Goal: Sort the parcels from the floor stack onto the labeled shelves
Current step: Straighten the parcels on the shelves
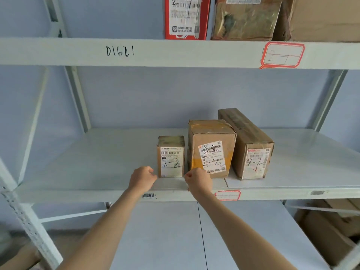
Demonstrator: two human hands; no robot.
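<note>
Three cardboard parcels stand in a row on the middle shelf (97, 162) of a pale grey metal rack, each with a shipping label facing forward and a handwritten "2-2". The small parcel (171, 156) is the leftmost and serves as the reference: just to its right stands the medium parcel (211, 148), taped in yellow-brown, and right of that again the long parcel (251, 147), which runs back toward the wall. The small and medium parcels sit close together with a narrow gap between them; the medium and long parcels appear to touch or nearly touch. The left hand (143, 178) is at the lower left corner of the small parcel, its fingers curled inward; whether they touch the cardboard cannot be told. The right hand (198, 181) is at the lower right corner of the same parcel, in front of the medium parcel's base, fingers likewise curled into a loose fist and gripping nothing visible. Both forearms reach up from below the shelf edge. On that edge, below and right of the small parcel, is a red-bordered label (228, 195) whose writing is illegible. The upper shelf (175, 53), above the small parcel, carries the handwritten mark "D1621" and a red-bordered label (282, 55) reading "2-1", and bears a red box (187, 16) and brown cartons.
</note>
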